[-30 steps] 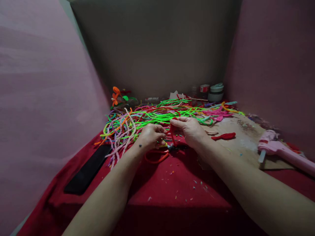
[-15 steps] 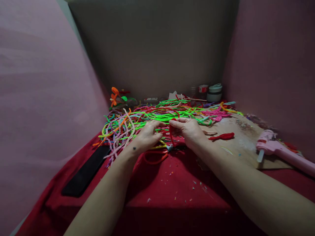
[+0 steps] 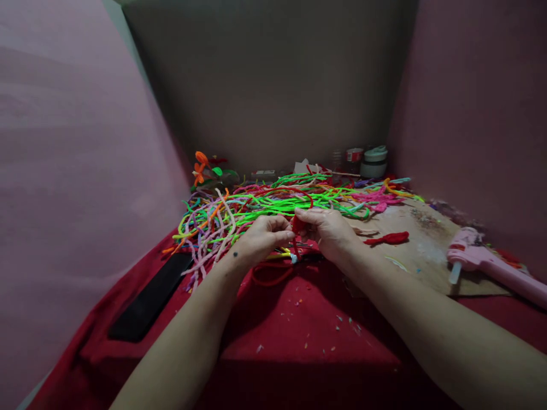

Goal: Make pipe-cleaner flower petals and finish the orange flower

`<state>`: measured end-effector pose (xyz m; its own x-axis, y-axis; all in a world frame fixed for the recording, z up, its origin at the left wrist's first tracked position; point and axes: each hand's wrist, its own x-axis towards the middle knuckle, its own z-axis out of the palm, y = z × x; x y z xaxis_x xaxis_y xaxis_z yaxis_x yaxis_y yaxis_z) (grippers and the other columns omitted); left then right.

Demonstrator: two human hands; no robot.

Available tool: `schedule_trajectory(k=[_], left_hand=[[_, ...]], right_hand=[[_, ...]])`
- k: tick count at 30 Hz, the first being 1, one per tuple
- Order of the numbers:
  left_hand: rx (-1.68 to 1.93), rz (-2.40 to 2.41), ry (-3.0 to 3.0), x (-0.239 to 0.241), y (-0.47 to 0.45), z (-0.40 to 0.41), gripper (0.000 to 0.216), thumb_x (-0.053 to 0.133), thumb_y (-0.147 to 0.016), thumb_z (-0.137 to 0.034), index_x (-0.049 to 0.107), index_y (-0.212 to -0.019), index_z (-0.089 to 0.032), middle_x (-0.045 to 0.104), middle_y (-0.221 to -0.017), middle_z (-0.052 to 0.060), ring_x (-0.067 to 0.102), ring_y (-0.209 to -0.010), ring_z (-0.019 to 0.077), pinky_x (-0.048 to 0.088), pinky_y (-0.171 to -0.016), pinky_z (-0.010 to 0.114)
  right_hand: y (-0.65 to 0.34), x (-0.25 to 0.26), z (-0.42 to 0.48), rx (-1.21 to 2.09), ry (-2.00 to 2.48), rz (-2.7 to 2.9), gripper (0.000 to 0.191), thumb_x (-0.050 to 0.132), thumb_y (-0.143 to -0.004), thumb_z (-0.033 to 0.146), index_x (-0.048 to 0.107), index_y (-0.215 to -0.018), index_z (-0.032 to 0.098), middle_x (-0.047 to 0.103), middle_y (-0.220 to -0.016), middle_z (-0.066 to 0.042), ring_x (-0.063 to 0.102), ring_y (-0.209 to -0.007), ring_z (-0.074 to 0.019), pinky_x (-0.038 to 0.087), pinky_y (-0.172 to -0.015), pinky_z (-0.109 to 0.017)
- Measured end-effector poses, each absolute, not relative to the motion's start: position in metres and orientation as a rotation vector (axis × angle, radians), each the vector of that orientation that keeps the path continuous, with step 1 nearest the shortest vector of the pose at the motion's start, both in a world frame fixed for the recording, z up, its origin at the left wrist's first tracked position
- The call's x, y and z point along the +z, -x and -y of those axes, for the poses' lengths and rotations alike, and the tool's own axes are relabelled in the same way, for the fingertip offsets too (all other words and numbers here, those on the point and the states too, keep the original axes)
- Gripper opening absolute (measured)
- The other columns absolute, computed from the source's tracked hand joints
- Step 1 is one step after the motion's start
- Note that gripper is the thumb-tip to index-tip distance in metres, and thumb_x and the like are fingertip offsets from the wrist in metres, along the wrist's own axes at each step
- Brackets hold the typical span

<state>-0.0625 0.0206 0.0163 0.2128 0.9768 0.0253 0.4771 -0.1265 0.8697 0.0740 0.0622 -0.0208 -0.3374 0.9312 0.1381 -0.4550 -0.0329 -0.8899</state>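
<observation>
A fuzzy red pipe cleaner (image 3: pixel 298 224), bent and partly folded, is pinched in my right hand (image 3: pixel 331 229). Its lower end hangs between the two hands. My left hand (image 3: pixel 268 234) has its thumb and forefinger closed on the near side of the same red pipe cleaner; the exact grip is small and partly hidden. Just below the hands lie scissors with orange-red handles (image 3: pixel 273 279) on the red cloth (image 3: pixel 299 336). Behind stretches a heap of colourful pipe cleaners (image 3: pixel 277 202), mostly bright green in the middle.
A pink glue gun (image 3: pixel 470 253) rests at the right edge of a cardboard sheet (image 3: pixel 421 267), beside a twisted red piece (image 3: pixel 387 238). A long black object (image 3: pixel 149 296) lies at left. Orange flowers (image 3: pixel 200 168) and a lidded cup (image 3: pixel 374 162) stand at the back.
My left hand has moved slightly right and its thumb and forefinger have closed onto the red pipe cleaner. My right hand keeps its hold.
</observation>
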Motion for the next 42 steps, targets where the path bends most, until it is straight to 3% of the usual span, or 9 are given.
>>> schedule_trajectory(k=[5,12,25,31,38,42], left_hand=[[0.81,-1.232,-1.687,0.012,0.068,-0.024,0.01,0.057,-0.063,-0.022,0.052,-0.063,-0.014,0.045,-0.055,-0.005,0.04,-0.051,0.0069,0.031,-0.052,0.021],[0.872,-1.291,-1.653,0.015,0.074,-0.024,0.013,0.058,-0.066,-0.024,0.054,-0.063,-0.013,0.05,-0.054,-0.003,0.04,-0.049,0.0062,0.03,-0.051,0.02],[0.79,-1.35,-1.736,0.016,0.072,-0.023,0.019,0.06,-0.067,-0.032,0.055,-0.063,-0.014,0.051,-0.047,-0.003,0.042,-0.042,0.0067,0.031,-0.044,0.02],[0.881,-1.33,-1.83,0.017,0.072,-0.023,0.021,0.06,-0.069,-0.033,0.061,-0.076,-0.013,0.059,-0.07,-0.001,0.051,-0.062,0.0098,0.039,-0.06,0.023],[1.03,-1.4,-1.711,0.012,0.068,-0.025,0.024,0.06,-0.068,-0.035,0.057,-0.067,-0.011,0.052,-0.061,-0.002,0.045,-0.057,0.0086,0.035,-0.056,0.022],[1.121,-1.438,-1.71,0.013,0.064,-0.022,0.018,0.056,-0.069,-0.029,0.053,-0.063,-0.012,0.047,-0.057,-0.004,0.04,-0.053,0.0071,0.032,-0.052,0.02]], right_hand=[[-0.071,-0.023,-0.063,1.673,0.66,0.995,0.023,0.067,-0.06,0.027,0.055,-0.046,0.013,0.051,-0.041,0.002,0.038,-0.037,-0.0064,0.026,-0.041,-0.023],[-0.071,-0.025,-0.063,1.743,0.525,1.078,0.021,0.071,-0.058,0.031,0.061,-0.059,0.013,0.058,-0.051,0.0,0.046,-0.043,-0.0082,0.033,-0.047,-0.024],[-0.069,-0.022,-0.059,1.671,0.661,0.981,0.017,0.07,-0.054,0.026,0.057,-0.054,0.015,0.054,-0.046,0.002,0.045,-0.041,-0.0084,0.034,-0.044,-0.023],[-0.068,-0.024,-0.058,1.532,0.661,1.106,0.021,0.069,-0.059,0.032,0.06,-0.057,0.013,0.055,-0.049,0.001,0.046,-0.043,-0.0078,0.035,-0.045,-0.023],[-0.066,-0.021,-0.052,1.551,0.613,1.128,0.021,0.069,-0.059,0.031,0.064,-0.069,0.014,0.059,-0.057,0.001,0.048,-0.048,-0.0092,0.039,-0.05,-0.024],[-0.064,-0.021,-0.047,1.487,0.691,1.191,0.021,0.066,-0.062,0.033,0.06,-0.056,0.013,0.054,-0.05,0.002,0.044,-0.046,-0.008,0.034,-0.047,-0.023]])
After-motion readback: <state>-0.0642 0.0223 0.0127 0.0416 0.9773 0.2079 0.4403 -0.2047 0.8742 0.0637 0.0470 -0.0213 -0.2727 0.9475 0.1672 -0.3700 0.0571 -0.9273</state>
